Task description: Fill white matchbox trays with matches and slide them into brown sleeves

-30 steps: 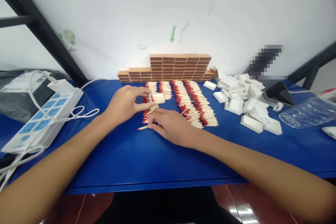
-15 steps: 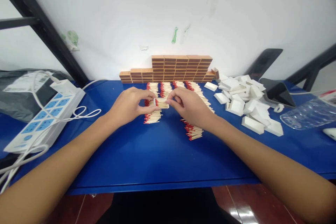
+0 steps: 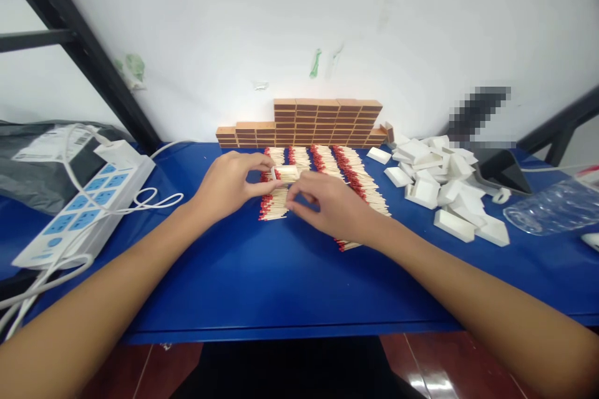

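Observation:
My left hand [image 3: 230, 184] pinches a small white matchbox tray [image 3: 294, 169] between thumb and fingers at its left end. Matches with red heads lie inside this tray. Just below its right end is my right hand [image 3: 322, 199], thumb and index fingertips brought together over the left rows of matches [image 3: 275, 206]; whether anything is between them is too small to make out. Several rows of loose red-headed matches [image 3: 358, 177] are spread on the blue table beneath and beyond my hands, partly covered by my right hand.
Brown matchboxes [image 3: 322, 121] are stacked against the wall. At right lies a heap of white trays [image 3: 430, 168], beside a dark device [image 3: 503, 171] and a clear plastic bottle [image 3: 552, 206]. A power strip [image 3: 84, 212] with white cables and a dark bag [image 3: 28, 168] occupy the left.
My right hand has let go of the tray's right end and moved down and slightly left, to the matches below. My left hand still holds the tray, slightly higher.

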`<control>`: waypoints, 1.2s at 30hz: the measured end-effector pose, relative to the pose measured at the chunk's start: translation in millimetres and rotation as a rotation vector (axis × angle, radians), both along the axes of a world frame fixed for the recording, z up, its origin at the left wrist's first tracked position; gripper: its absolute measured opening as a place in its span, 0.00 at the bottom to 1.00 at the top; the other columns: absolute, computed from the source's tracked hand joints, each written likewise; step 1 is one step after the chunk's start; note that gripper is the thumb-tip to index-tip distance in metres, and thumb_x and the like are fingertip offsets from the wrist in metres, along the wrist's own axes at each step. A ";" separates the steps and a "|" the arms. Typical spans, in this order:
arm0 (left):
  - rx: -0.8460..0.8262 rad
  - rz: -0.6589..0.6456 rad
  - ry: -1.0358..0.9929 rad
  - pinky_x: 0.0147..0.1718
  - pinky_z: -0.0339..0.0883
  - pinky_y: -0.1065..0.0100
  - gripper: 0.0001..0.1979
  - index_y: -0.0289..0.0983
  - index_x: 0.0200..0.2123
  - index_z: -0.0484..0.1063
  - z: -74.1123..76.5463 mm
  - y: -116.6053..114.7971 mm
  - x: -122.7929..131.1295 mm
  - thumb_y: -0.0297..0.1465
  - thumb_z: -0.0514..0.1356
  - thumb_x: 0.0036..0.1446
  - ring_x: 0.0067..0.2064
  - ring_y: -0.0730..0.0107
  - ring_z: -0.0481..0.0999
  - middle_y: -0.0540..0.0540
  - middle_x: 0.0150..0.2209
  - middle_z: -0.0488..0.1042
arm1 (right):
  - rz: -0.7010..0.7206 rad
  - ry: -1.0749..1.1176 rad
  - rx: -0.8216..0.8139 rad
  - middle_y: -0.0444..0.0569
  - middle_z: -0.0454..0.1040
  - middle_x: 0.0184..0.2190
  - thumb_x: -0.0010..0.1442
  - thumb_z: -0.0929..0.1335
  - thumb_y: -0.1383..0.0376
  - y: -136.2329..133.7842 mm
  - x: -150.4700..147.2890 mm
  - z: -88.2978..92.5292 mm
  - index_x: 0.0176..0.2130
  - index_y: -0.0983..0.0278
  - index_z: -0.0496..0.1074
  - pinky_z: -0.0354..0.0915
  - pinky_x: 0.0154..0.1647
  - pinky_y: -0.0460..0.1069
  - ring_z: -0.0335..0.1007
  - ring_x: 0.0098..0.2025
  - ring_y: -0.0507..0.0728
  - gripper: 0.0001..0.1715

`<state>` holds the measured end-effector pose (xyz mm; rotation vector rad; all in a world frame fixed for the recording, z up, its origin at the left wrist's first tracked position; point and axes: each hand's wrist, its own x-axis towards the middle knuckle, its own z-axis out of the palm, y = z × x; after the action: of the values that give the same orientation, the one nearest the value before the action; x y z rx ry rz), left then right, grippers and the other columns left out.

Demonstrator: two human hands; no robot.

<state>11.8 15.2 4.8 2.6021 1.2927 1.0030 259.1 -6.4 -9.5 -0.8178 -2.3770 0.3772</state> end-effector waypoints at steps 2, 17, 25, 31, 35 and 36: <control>0.001 0.016 0.002 0.43 0.74 0.62 0.15 0.41 0.43 0.81 0.5 0.4 -0.6 0.46 0.70 0.61 0.44 0.56 0.87 0.47 0.41 0.87 | 0.080 -0.060 -0.079 0.46 0.74 0.36 0.69 0.70 0.69 -3.1 -2.9 -3.6 0.40 0.62 0.76 0.61 0.38 0.49 0.67 0.34 0.53 0.04; 0.041 0.011 0.040 0.43 0.73 0.62 0.14 0.40 0.44 0.81 -0.5 1.4 -0.8 0.43 0.71 0.61 0.43 0.56 0.86 0.48 0.42 0.87 | 0.032 -0.212 -0.220 0.47 0.77 0.39 0.71 0.70 0.67 -6.8 -7.9 -2.4 0.39 0.63 0.74 0.63 0.39 0.49 0.71 0.39 0.54 0.04; 0.054 0.017 0.052 0.42 0.71 0.63 0.15 0.40 0.44 0.81 -0.1 0.8 -0.5 0.44 0.72 0.61 0.42 0.58 0.86 0.48 0.42 0.87 | 0.015 -0.113 -0.147 0.47 0.78 0.42 0.71 0.70 0.67 -13.3 -16.9 -11.0 0.41 0.61 0.74 0.64 0.41 0.49 0.73 0.40 0.55 0.03; 0.049 0.009 0.046 0.42 0.71 0.64 0.14 0.40 0.42 0.81 -1.3 1.4 -0.9 0.43 0.71 0.62 0.42 0.58 0.86 0.48 0.42 0.87 | 0.029 -0.149 -0.149 0.48 0.79 0.43 0.72 0.68 0.68 -12.3 -17.0 -12.6 0.40 0.62 0.74 0.64 0.42 0.50 0.74 0.42 0.56 0.05; 0.031 -0.002 0.045 0.42 0.71 0.64 0.15 0.40 0.42 0.81 -1.3 1.2 -0.9 0.44 0.71 0.62 0.42 0.59 0.86 0.49 0.41 0.87 | 0.039 -0.187 -0.164 0.48 0.78 0.43 0.73 0.68 0.67 -12.5 -18.1 -12.2 0.40 0.62 0.73 0.64 0.41 0.50 0.73 0.40 0.55 0.06; 0.033 -0.003 0.047 0.41 0.71 0.64 0.15 0.40 0.43 0.81 -1.3 1.2 -1.0 0.44 0.71 0.62 0.42 0.59 0.86 0.49 0.41 0.87 | 0.045 -0.188 -0.166 0.48 0.78 0.43 0.73 0.67 0.67 -12.4 -17.5 -11.3 0.41 0.62 0.73 0.63 0.40 0.49 0.73 0.40 0.55 0.06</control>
<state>10.8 16.4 3.5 2.6668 1.2929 0.9774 241.6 -18.8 -20.9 -0.9113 -2.5676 0.5428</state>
